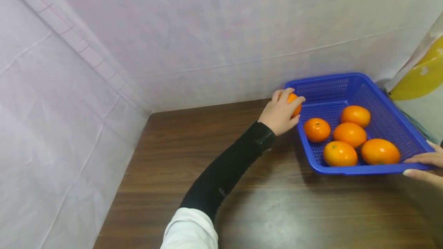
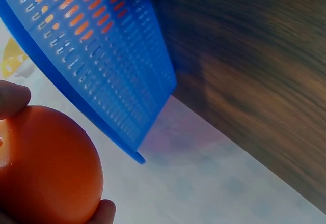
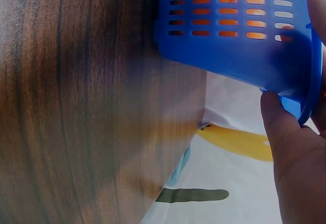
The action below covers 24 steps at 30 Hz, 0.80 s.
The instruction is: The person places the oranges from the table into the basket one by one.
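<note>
A blue plastic basket (image 1: 346, 170) with slotted walls stands at the right of the wooden table. In it lie several oranges (image 1: 349, 134), grouped toward its near side. My left hand (image 1: 281, 112) grips another orange (image 2: 51, 168) at the basket's left rim, fingers curled over the fruit. In the left wrist view that orange is higher than the basket wall (image 2: 107, 66) and just outside it. My right hand (image 1: 427, 164) holds the basket's near right corner, thumb below and fingers over the rim. The right wrist view has the thumb (image 3: 277, 117) against the basket's outer wall.
Pale cloth (image 1: 225, 30) hangs behind the table (image 1: 166, 164) and along its left side. At the far right, a cloth with a yellow pattern (image 1: 420, 76) hangs beside the basket. Brown tabletop extends left of the basket and in front of it.
</note>
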{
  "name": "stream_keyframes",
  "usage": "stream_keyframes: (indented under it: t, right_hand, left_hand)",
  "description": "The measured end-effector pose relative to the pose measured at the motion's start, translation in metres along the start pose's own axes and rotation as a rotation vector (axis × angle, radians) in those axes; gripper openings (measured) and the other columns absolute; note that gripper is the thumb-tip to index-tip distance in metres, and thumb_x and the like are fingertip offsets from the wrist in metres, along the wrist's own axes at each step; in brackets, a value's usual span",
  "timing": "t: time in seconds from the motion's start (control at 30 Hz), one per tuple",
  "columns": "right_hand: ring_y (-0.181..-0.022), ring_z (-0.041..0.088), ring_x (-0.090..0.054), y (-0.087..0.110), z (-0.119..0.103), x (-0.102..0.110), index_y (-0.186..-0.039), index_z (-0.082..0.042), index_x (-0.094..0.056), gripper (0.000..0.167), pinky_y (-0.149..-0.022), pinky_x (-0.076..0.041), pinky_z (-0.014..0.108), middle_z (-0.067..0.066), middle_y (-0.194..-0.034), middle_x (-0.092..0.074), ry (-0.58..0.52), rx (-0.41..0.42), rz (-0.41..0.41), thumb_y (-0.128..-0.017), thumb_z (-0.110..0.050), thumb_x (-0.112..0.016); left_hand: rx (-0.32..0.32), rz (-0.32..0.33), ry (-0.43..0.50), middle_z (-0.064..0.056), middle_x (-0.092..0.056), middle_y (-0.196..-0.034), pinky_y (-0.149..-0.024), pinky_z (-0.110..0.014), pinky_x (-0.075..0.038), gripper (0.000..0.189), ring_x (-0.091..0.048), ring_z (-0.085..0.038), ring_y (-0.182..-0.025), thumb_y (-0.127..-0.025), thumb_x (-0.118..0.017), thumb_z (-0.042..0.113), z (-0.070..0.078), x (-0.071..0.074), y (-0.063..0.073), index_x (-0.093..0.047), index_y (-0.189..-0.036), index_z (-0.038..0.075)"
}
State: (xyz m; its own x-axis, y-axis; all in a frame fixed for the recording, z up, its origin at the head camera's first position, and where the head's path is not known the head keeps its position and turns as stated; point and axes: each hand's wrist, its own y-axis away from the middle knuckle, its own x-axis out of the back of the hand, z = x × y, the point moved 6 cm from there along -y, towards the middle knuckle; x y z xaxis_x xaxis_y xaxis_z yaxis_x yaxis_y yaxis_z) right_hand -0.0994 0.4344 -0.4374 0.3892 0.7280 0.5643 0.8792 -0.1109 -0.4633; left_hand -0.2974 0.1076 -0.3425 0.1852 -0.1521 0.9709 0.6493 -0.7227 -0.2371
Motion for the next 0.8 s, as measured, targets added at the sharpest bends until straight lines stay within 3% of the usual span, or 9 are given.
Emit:
stream_keyframes:
  t: [0.1, 0.3, 0.4, 0.63, 0.8]
  right_hand:
    - [-0.13, -0.021, -0.031, -0.001, -0.001, 0.0, -0.09, -0.039, -0.074, 0.06, -0.118, -0.007, 0.008, -0.053, -0.098, -0.052, -0.004, 0.031, 0.002, -0.067, 0.016, -0.08]
    - [-0.113, -0.015, -0.054, -0.004, -0.01, -0.002, -0.084, -0.003, -0.076, 0.034, -0.122, -0.015, 0.015, -0.038, -0.096, -0.067, -0.1, 0.173, 0.051, -0.06, 0.022, -0.078]
    - [-0.111, -0.014, -0.055, -0.003, -0.012, -0.002, -0.083, -0.005, -0.077, 0.036, -0.122, -0.015, 0.015, -0.038, -0.096, -0.067, -0.105, 0.183, 0.063, -0.059, 0.022, -0.078]
    - [-0.128, -0.012, -0.045, -0.001, -0.014, 0.001, -0.087, -0.023, -0.077, 0.053, -0.12, -0.013, 0.012, -0.04, -0.099, -0.065, -0.109, 0.143, 0.066, -0.06, 0.023, -0.076]
    - [-0.111, -0.016, -0.057, -0.004, -0.021, 0.001, -0.083, -0.004, -0.077, 0.031, -0.122, -0.016, 0.016, -0.036, -0.097, -0.068, -0.123, 0.189, 0.069, -0.062, 0.019, -0.08]
  left_hand:
    - [-0.004, -0.017, -0.008, -0.01, -0.032, -0.16, -0.099, -0.031, -0.053, 0.05, -0.037, -0.032, -0.142, -0.102, -0.054, 0.04, 0.005, -0.002, -0.005, -0.045, -0.15, 0.033]
    - [-0.006, -0.033, -0.03, -0.008, -0.032, -0.16, -0.098, -0.03, -0.053, 0.051, -0.037, -0.031, -0.141, -0.101, -0.054, 0.04, 0.014, -0.007, -0.013, -0.044, -0.15, 0.034]
    - [-0.015, -0.029, -0.033, -0.008, -0.032, -0.16, -0.1, -0.03, -0.052, 0.05, -0.037, -0.031, -0.141, -0.101, -0.054, 0.04, 0.018, -0.008, -0.018, -0.044, -0.15, 0.035]
    - [-0.035, -0.054, -0.017, -0.007, -0.028, -0.162, -0.109, -0.028, -0.045, 0.051, -0.033, -0.029, -0.145, -0.103, -0.052, 0.04, 0.028, -0.011, -0.033, -0.04, -0.152, 0.035]
    - [-0.034, -0.083, -0.005, -0.006, -0.028, -0.163, -0.106, -0.028, -0.048, 0.052, -0.035, -0.029, -0.145, -0.103, -0.051, 0.044, 0.033, -0.017, -0.045, -0.039, -0.153, 0.037]
